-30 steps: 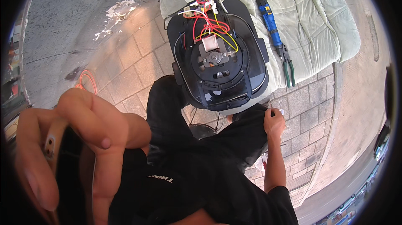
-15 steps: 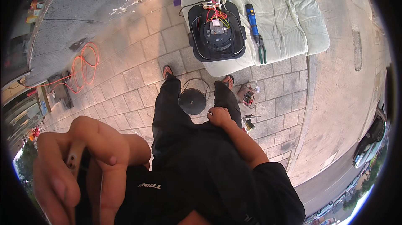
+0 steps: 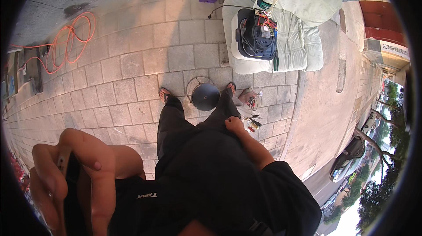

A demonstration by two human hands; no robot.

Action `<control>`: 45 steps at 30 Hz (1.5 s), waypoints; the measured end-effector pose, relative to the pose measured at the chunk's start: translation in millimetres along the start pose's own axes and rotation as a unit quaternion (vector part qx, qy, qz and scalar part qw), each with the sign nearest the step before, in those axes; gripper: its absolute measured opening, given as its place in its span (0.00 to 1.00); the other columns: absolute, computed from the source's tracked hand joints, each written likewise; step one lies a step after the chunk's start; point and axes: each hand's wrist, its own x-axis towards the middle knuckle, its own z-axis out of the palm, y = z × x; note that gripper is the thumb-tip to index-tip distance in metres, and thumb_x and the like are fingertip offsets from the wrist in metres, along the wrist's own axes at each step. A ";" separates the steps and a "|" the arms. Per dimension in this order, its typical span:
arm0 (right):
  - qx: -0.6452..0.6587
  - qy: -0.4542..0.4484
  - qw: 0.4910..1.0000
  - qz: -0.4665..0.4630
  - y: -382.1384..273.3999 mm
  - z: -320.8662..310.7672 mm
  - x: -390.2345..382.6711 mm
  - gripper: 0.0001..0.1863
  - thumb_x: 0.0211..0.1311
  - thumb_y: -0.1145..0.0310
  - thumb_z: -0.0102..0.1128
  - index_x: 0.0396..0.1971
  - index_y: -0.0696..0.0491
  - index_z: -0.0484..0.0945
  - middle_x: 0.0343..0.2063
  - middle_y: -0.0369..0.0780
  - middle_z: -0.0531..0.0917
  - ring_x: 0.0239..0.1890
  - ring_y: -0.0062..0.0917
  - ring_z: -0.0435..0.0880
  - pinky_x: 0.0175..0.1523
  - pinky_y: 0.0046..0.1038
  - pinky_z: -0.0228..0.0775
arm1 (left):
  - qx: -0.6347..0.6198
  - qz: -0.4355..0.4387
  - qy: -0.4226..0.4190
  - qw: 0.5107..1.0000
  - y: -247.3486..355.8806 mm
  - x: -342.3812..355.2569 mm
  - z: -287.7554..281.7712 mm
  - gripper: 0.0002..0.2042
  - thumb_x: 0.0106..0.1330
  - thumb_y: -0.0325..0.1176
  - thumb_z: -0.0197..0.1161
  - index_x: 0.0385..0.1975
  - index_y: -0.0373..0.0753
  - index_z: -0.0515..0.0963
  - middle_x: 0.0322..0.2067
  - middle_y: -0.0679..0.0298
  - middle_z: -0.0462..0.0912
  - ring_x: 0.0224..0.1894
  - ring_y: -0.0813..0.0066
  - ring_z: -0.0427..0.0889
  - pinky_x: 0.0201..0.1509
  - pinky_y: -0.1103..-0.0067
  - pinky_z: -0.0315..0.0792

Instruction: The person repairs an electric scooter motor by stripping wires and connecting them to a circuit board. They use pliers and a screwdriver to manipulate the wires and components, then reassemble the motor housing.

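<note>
Low on my left, my left grip (image 3: 105, 163) wraps around a dark flat device (image 3: 74, 187), fingers bent over its edge. My right grip (image 3: 234, 124) is at my right thigh, its fingers too small to read. Between my sandalled feet sits a round black disc (image 3: 205, 96) on the paving; a bag of tools (image 3: 247, 99) lies near my right foot. Farther off, an opened black appliance (image 3: 256, 42), wires exposed, rests on a pale cushion (image 3: 301, 53). Orange cord (image 3: 35, 47) loops across the ground to the left.
</note>
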 end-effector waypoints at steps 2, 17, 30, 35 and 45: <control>-0.105 0.054 0.991 -0.056 -58.3 -3.5 -26.4 0.21 0.66 0.53 0.58 0.44 0.54 0.88 0.41 0.53 0.89 0.47 0.49 0.89 0.57 0.46 0.78 | 0.088 0.092 -0.010 0.992 22.9 -39.4 -56.9 0.23 0.63 0.49 0.77 0.52 0.45 0.80 0.56 0.65 0.77 0.54 0.73 0.74 0.39 0.83 0.70; 0.190 -0.053 0.962 -0.186 -181.7 85.7 -55.2 0.18 0.71 0.57 0.62 0.42 0.58 0.87 0.28 0.39 0.86 0.28 0.22 0.87 0.34 0.26 0.76 | -0.254 -0.153 0.262 0.918 19.2 -240.7 -155.5 0.36 0.66 0.27 0.66 0.74 0.40 0.60 0.67 0.44 0.74 0.64 0.49 0.82 0.39 0.67 0.87; -0.217 -0.057 0.882 -0.414 -166.1 199.5 -69.6 0.09 0.60 0.62 0.57 0.26 0.50 0.81 0.30 0.49 0.86 0.38 0.49 0.87 0.41 0.50 0.78 | -0.209 -0.115 0.344 0.908 125.5 -365.9 -214.1 0.36 0.64 0.18 0.64 0.73 0.41 0.60 0.65 0.46 0.76 0.62 0.51 0.83 0.36 0.70 0.88; -0.297 -0.012 0.889 -0.349 -212.4 204.6 -92.4 0.14 0.60 0.59 0.60 0.22 0.53 0.81 0.30 0.49 0.87 0.38 0.48 0.88 0.39 0.50 0.79 | -0.189 -0.070 0.332 0.922 170.4 -388.3 -310.0 0.41 0.61 0.28 0.71 0.75 0.39 0.58 0.65 0.47 0.75 0.63 0.51 0.82 0.48 0.63 0.88; -0.336 -0.097 0.874 -0.338 -524.5 276.9 -96.4 0.14 0.60 0.58 0.60 0.25 0.54 0.84 0.31 0.51 0.87 0.39 0.48 0.88 0.41 0.49 0.79 | -0.308 -0.011 0.348 0.885 330.7 -456.6 -566.9 0.44 0.73 0.66 0.54 0.79 0.40 0.55 0.68 0.46 0.72 0.63 0.52 0.80 0.61 0.56 0.78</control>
